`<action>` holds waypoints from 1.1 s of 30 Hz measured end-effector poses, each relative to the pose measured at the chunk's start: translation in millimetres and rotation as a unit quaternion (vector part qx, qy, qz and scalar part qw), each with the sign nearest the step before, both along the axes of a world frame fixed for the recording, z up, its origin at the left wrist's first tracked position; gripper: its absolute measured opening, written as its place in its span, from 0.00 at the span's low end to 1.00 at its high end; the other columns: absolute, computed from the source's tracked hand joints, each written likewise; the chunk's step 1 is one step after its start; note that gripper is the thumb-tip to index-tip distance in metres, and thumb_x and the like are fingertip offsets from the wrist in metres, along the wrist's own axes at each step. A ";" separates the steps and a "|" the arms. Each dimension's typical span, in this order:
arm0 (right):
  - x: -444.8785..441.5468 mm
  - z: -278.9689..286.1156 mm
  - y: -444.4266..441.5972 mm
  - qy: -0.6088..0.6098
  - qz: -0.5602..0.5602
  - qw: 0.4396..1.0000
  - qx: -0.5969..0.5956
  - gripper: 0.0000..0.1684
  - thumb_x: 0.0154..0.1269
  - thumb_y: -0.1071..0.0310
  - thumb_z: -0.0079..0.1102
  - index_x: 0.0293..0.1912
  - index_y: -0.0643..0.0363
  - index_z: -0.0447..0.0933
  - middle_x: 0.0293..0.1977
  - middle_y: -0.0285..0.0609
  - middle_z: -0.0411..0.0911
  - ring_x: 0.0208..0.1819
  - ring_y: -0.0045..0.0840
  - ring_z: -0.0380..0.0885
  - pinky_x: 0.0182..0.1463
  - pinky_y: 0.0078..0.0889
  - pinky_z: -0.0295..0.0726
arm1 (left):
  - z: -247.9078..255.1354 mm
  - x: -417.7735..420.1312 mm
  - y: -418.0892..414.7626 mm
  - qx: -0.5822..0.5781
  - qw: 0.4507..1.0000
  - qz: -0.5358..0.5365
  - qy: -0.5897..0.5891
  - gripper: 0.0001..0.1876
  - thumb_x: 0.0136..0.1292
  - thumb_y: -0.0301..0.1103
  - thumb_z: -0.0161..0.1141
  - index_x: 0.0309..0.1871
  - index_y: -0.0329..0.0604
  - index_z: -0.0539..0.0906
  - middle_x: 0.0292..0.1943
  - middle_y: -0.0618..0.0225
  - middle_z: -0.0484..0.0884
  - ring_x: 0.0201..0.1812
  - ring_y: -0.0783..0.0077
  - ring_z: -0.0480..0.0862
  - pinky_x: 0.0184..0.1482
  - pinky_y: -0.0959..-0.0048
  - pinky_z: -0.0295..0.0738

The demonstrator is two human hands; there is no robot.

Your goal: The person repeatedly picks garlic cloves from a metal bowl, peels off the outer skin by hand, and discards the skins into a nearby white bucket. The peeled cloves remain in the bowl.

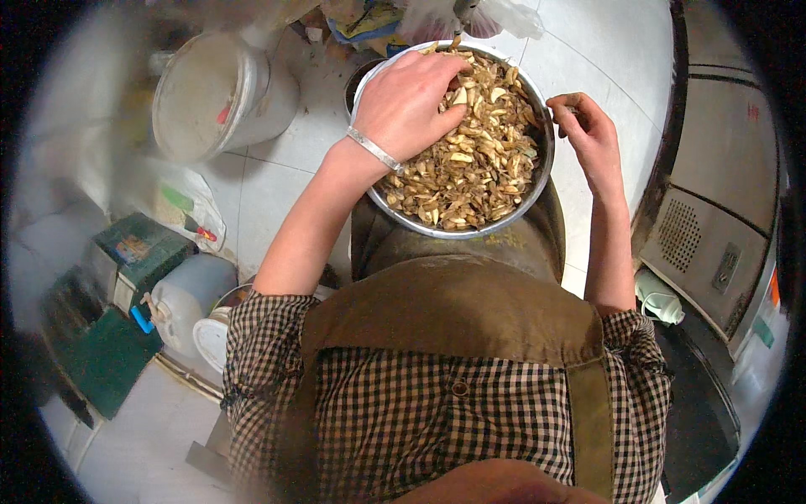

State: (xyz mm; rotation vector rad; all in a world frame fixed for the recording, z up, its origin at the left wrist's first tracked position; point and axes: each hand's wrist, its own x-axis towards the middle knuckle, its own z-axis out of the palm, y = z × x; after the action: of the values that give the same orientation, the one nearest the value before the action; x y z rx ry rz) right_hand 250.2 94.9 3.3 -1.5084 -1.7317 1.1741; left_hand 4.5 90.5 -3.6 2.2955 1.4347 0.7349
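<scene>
A round metal basin rests on my lap over a brown apron. It is filled with small pale-yellow and brown pieces that look like dried plant material. My left hand, with a silver bangle at the wrist, lies on the heap at the basin's upper left; its fingertips are partly in the pieces, and whether they grip any cannot be told. Just outside the basin's right rim is my right hand, its fingers curled with darkened tips. Something small and dark may be between them, but it is unclear.
A large lidded white bucket stands at the upper left. Plastic bags lie beyond the basin. At the left are a green box, a translucent jug and a small white tub. A metal cabinet stands at the right.
</scene>
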 end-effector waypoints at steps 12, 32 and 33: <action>-14.1 -2.5 -8.9 -0.408 0.132 0.877 0.218 0.13 0.49 0.65 0.58 0.35 0.56 0.68 0.29 0.39 0.69 0.34 0.33 0.72 0.33 0.33 0.74 | 14.0 4.6 -6.6 -0.073 0.984 0.016 -0.163 0.15 0.48 0.32 0.55 0.41 0.40 0.75 0.36 0.62 0.77 0.36 0.63 0.77 0.41 0.71 0.72; -37.9 17.5 -38.9 0.184 0.047 0.972 -0.140 0.10 0.58 0.68 0.55 0.38 0.63 0.70 0.31 0.35 0.74 0.31 0.13 0.71 0.30 0.14 0.71 | 19.0 25.4 -58.5 -0.314 0.810 0.046 -0.492 0.12 0.56 0.30 0.57 0.42 0.37 0.71 0.33 0.71 0.74 0.32 0.85 0.71 0.34 0.84 0.69; -39.4 18.8 -40.4 0.202 0.050 0.963 -0.169 0.10 0.59 0.68 0.54 0.39 0.63 0.70 0.31 0.36 0.74 0.32 0.13 0.71 0.30 0.14 0.71 | 16.0 27.6 -59.1 -0.277 0.829 0.044 -0.485 0.13 0.56 0.30 0.58 0.43 0.37 0.71 0.33 0.72 0.73 0.32 0.86 0.71 0.35 0.85 0.68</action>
State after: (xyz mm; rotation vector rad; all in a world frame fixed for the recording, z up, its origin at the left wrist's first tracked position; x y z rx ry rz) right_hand 210.8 54.5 22.0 -1.2535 -1.3917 1.7619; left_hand 32.0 31.3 12.3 1.1025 1.0303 1.0979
